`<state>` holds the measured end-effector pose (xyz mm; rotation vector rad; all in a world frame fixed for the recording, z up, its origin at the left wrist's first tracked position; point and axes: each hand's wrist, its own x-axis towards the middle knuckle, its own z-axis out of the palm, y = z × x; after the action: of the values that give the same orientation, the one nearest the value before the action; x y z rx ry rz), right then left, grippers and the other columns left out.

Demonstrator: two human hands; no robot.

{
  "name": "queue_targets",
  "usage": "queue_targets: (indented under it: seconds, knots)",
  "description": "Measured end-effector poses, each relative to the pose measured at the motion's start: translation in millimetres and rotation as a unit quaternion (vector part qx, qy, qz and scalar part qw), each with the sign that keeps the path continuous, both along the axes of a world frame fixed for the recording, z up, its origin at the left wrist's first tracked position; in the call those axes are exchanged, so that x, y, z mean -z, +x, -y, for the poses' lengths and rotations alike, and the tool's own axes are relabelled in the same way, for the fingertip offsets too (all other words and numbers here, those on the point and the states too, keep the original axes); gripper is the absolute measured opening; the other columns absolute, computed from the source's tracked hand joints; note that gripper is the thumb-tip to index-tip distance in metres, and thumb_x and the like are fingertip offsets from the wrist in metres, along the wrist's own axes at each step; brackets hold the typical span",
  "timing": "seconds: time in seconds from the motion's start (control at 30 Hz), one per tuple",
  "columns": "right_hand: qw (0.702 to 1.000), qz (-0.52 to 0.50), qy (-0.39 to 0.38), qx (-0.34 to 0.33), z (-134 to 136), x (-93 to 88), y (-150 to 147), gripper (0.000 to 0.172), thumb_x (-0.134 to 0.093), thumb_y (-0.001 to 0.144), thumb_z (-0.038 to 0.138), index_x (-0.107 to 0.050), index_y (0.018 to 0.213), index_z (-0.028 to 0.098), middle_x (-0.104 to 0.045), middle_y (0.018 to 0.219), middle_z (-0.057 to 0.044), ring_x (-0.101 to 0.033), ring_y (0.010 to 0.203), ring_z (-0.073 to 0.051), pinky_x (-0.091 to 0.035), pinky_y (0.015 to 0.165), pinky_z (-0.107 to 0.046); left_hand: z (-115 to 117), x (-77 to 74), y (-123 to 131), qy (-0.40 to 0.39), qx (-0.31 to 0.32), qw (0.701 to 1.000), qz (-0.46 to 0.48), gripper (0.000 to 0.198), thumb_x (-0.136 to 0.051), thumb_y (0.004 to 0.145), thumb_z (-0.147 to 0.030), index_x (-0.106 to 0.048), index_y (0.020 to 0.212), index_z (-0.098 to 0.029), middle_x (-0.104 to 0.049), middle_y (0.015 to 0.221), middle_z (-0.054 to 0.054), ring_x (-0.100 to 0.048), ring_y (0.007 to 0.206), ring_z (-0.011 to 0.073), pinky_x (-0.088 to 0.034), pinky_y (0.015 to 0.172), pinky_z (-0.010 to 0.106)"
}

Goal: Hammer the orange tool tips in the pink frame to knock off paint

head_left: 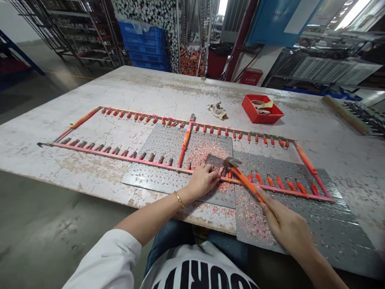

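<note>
Your right hand (288, 228) clenches 1 orange-handled hammer (246, 184); your left hand (202, 180) curls on 1 pink rack (120, 157), its grip unclear, above 2 gray sheets (156, 176) on the worktop (210, 90).

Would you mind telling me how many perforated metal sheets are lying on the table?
2. One sheet lies mid-table under the left hand; the other sheet lies to its right, over the near edge of the table, below the right hand. Another could be hidden beneath them.
</note>
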<state>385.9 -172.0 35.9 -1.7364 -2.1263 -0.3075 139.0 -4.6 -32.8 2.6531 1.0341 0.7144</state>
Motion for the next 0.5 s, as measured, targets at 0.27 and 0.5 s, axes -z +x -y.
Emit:
queue_targets:
  seconds: [0.27, 0.5]
  knots:
    - [0.998, -0.008, 0.058, -0.004, 2, 3.8, -9, 0.060, -0.052, 0.102, 0.019, -0.039, 0.161, 0.026, -0.075, 0.079, 0.000, -0.066, 0.057, -0.014, -0.051, 0.060, -0.025, 1, -2.2, 0, 0.002, -0.004, 1.000, -0.005, 0.024, -0.056, 0.102, -0.035, -0.076, 0.098, -0.022, -0.064, 0.095, 0.007, -0.055, 0.088, 0.0202, -0.045, 0.079, 0.035]
    - [1.000, -0.011, 0.016, -0.015, 4, -6.9, -7, 0.054, -0.050, 0.104, 0.024, -0.045, 0.158, 0.028, -0.078, 0.085, -0.001, -0.070, 0.063, -0.015, -0.050, 0.056, -0.025, 1, -2.0, 1, -0.002, -0.004, 1.000, -0.004, 0.025, -0.056, 0.102, -0.035, -0.076, 0.097, -0.022, -0.064, 0.095, 0.008, -0.055, 0.089, 0.0208, -0.045, 0.080, 0.035]
